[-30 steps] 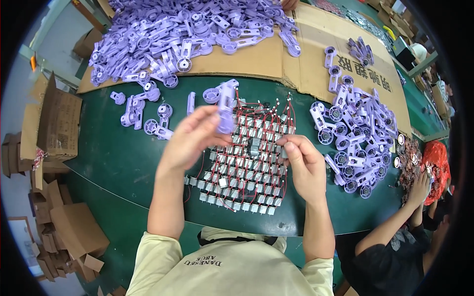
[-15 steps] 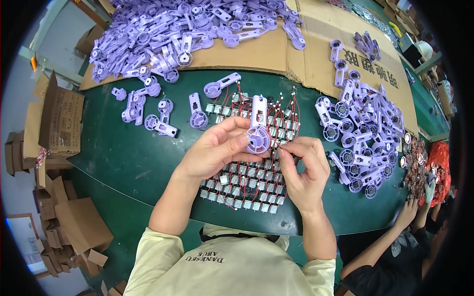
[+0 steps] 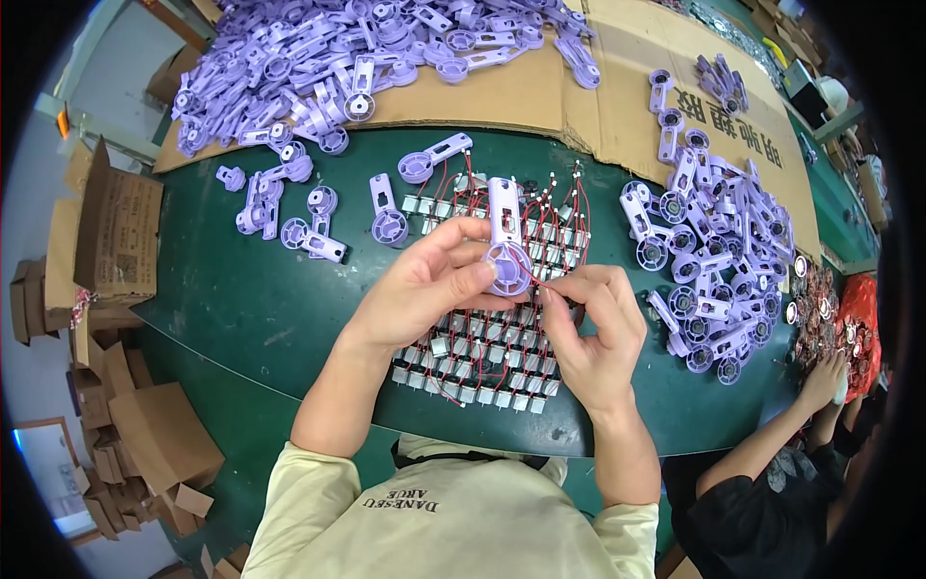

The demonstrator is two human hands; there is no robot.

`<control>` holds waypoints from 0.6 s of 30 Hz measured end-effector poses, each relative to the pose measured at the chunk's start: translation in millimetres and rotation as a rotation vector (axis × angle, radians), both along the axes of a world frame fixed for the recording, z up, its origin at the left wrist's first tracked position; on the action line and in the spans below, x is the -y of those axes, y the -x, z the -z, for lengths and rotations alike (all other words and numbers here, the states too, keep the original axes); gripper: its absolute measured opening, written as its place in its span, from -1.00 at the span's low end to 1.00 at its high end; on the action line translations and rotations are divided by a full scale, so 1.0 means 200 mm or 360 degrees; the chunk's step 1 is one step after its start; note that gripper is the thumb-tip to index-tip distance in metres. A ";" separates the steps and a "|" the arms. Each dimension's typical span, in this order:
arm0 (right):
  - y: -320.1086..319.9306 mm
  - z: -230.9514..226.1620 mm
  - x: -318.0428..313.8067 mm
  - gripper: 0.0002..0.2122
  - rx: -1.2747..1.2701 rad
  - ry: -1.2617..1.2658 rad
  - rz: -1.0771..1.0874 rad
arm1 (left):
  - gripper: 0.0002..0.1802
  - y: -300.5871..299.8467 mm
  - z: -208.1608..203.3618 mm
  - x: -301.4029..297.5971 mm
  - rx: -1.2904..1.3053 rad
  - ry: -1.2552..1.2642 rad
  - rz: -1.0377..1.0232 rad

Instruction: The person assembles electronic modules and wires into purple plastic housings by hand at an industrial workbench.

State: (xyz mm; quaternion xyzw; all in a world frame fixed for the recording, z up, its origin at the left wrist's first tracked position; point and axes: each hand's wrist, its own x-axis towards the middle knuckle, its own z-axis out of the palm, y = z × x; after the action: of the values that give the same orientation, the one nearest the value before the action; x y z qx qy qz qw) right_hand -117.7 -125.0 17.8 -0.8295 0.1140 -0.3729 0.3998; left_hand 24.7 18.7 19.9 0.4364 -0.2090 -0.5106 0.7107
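In my left hand (image 3: 434,285) is a purple plastic housing (image 3: 504,217), held by its round, spoked end with the slotted handle pointing away from me. My right hand (image 3: 600,314) pinches a thin red wire (image 3: 542,284) just right of that round end; the wire runs up to the housing. Under both hands lie rows of small silver motors (image 3: 492,362) with red wires, partly hidden by my fingers. Two loose purple housings, one tilted (image 3: 434,158) and one upright (image 3: 386,210), lie beyond my left hand.
A big heap of purple housings (image 3: 289,68) covers cardboard (image 3: 531,111) at the far left. Another pile (image 3: 714,261) lies to my right. Cardboard boxes (image 3: 164,434) stand left of the green table (image 3: 260,318). At the far right, a co-worker's hand (image 3: 823,379) is near a red bag (image 3: 858,314).
The housing in my left hand has turned slightly, and my right hand still pinches the wire close to it. The co-worker's hand at the right has moved up toward the red bag.
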 end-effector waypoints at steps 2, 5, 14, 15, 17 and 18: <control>0.00 0.00 0.00 -0.87 -0.0019 -0.0008 0.0012 | -0.57 0.01 0.00 0.01 0.0037 0.0014 -0.0030; 0.00 0.00 0.00 -0.92 -0.0091 -0.0111 0.0002 | -0.56 0.01 0.02 0.01 0.0092 0.0019 -0.0043; 0.00 0.01 -0.03 -0.93 -0.0176 -0.0396 -0.0045 | -0.52 0.02 0.05 0.01 0.0221 -0.0023 -0.0107; 0.00 0.00 -0.04 -0.93 -0.0181 -0.0394 -0.0041 | -0.52 0.02 0.05 0.02 0.0216 -0.0020 -0.0103; 0.00 0.00 -0.04 -0.93 -0.0236 -0.0316 -0.0097 | -0.55 0.01 0.06 0.02 0.0189 0.0043 -0.0091; 0.00 0.00 -0.04 -0.93 -0.0239 -0.0315 -0.0095 | -0.55 0.02 0.06 0.02 0.0186 0.0044 -0.0090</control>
State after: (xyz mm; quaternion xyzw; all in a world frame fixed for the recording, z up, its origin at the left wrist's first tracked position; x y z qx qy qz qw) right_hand -118.6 -117.1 17.9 -0.8146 0.1551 -0.2844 0.4811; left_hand 21.0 13.7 7.6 0.4614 -0.2447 -0.4612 0.7173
